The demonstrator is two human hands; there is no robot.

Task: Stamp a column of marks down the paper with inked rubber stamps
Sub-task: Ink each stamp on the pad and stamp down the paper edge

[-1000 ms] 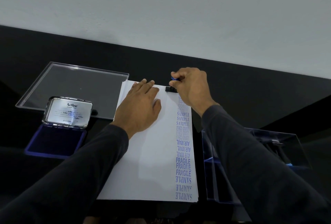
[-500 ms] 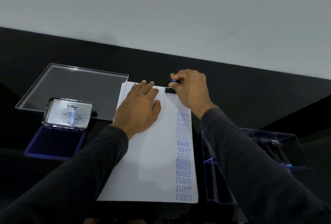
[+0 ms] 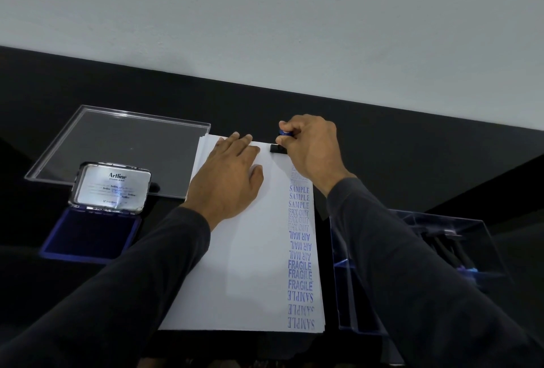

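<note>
The paper (image 3: 244, 250) lies flat under my left hand (image 3: 228, 179), whose fingers are spread. My right hand (image 3: 309, 147) grips the stamp (image 3: 278, 148) at the paper's far edge, hiding most of it and the topmost marks (image 3: 300, 250).

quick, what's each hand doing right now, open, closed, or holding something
Left hand: open, fingers flat, pressing on the white paper stack.
Right hand: closed around the blue-handled black rubber stamp, at the paper's far edge.
</note>
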